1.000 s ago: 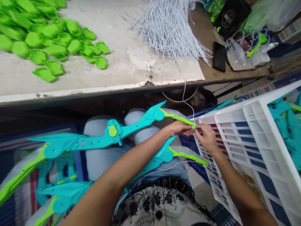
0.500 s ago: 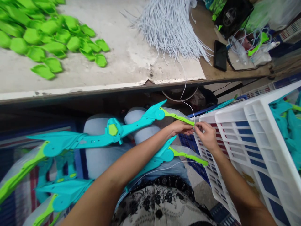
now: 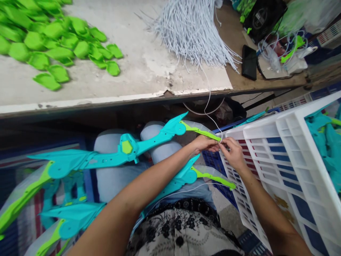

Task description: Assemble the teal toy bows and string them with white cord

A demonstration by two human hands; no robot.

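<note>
Across my knees lies a turquoise and green toy bow. My left hand is closed around its green right tip. Close against that tip, my right hand pinches a thin white string, which loops at the fingertips and runs up to the table edge. Whether the string passes through a hole in the tip is hidden by the fingers. A second toy bow rests nearer my body, partly under my left forearm, with a white string along it.
On the table are a heap of green plastic pieces, a bundle of white strings and a black phone. To my right stands a white plastic crate; turquoise parts show beyond its rim.
The string beside the bow tip has shifted from hanging straight to a small curved loop. My right hand has moved slightly left; the bow has barely moved.
</note>
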